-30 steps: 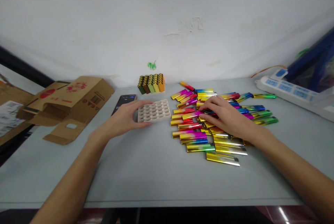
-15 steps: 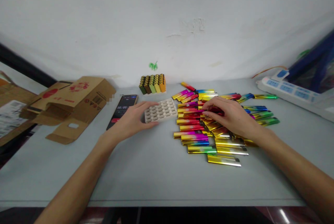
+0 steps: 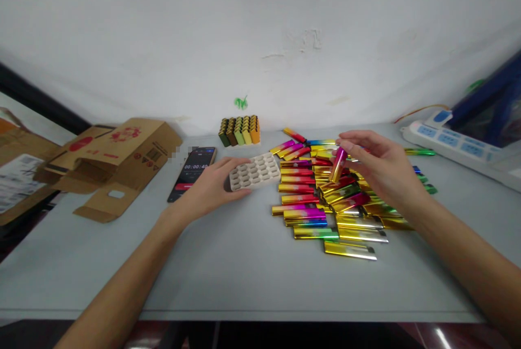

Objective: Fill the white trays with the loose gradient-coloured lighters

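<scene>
Lighter (image 3: 338,163): tilted, over the pile (image 3: 342,193); pinched by one end, it could swivel or slip.
Right hand (image 3: 386,167): your grip is nearly closed, thumb and fingertips on the lighter's upper end.
Left hand (image 3: 211,183): your grip spans the left end of the tray (image 3: 255,171), fingers spread wide; a loose hold could let it skid across the tabletop (image 3: 228,262).

Two trays (image 3: 255,172), dozens of lighters (image 3: 300,199), one phone (image 3: 194,167), one power strip (image 3: 459,144), at least two cartons (image 3: 132,145)
</scene>
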A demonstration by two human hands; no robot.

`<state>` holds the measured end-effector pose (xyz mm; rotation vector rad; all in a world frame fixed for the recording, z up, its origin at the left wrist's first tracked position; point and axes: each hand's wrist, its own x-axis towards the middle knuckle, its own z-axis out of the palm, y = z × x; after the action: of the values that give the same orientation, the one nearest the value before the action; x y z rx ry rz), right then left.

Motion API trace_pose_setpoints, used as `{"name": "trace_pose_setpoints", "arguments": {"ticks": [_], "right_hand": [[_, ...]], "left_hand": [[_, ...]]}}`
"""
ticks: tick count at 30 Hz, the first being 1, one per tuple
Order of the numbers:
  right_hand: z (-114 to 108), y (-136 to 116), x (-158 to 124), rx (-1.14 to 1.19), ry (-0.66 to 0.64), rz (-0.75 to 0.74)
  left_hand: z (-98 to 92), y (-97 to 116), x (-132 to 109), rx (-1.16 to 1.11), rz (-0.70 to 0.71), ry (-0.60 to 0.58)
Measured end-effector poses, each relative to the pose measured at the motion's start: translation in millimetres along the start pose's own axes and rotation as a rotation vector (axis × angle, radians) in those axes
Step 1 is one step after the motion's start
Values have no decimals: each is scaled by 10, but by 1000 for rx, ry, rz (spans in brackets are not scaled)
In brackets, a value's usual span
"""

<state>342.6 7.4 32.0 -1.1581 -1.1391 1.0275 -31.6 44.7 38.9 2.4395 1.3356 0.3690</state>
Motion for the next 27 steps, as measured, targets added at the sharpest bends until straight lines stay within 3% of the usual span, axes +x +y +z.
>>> {"name": "trace_pose_setpoints", "arguments": {"ticks": [6,15,18,22,27], "right_hand": [[79,4,-7,151,-24,182],[158,-77,-130,133,-203,196],[172,-64,-164,33,-234,106],[215,-46,-208,-283,-259,-60],[307,-38,-275,-561,-164,-188]], "left_hand": [[18,-65,-4,20,-63,-14],[-18,-77,-8,86,-137,-18],[-6,-76,-9,97,-142,-22],[8,-91,-9,106,-132,-23],[4,-104,-8,181,-173,-9]]}}
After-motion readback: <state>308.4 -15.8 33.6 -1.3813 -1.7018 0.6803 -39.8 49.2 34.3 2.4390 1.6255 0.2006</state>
